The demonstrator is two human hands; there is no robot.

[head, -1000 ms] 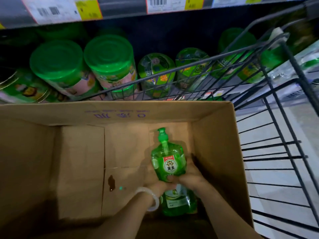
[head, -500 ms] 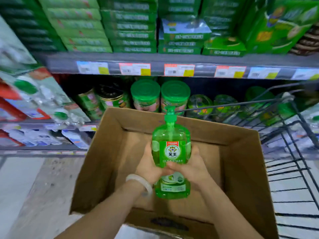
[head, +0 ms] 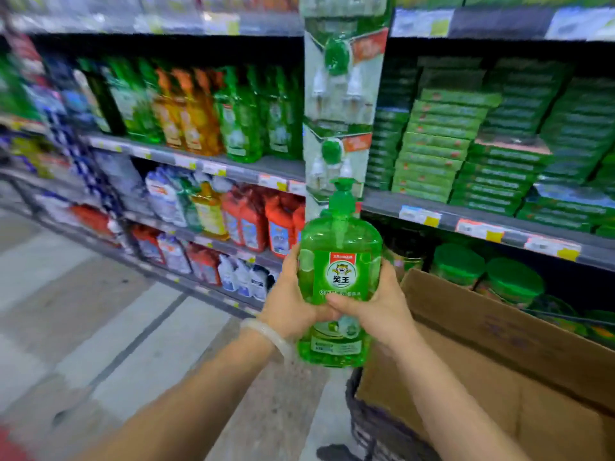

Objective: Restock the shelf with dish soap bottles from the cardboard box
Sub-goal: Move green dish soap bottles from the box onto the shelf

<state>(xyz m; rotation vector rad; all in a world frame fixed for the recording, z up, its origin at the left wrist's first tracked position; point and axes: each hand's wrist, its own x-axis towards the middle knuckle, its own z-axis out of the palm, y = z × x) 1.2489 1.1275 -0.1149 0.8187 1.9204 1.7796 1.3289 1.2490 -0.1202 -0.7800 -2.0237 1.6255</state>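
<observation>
A white pillar (head: pixel 342 104) hung with green blister packs divides the store shelving. Left of the pillar, grey shelves (head: pixel 199 161) carry blurred green, orange, red and white bottles and pouches; right of it stand stacks of green boxes (head: pixel 466 144) above round green-lidded tubs (head: pixel 486 277). Below the pillar, a pale grey tiled floor (head: pixel 100 327) stretches leftward.

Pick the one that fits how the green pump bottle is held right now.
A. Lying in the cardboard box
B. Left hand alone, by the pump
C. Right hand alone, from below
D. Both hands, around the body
D: the left hand and right hand both wrap the green pump bottle at its body, upright and left of the cardboard box.
</observation>
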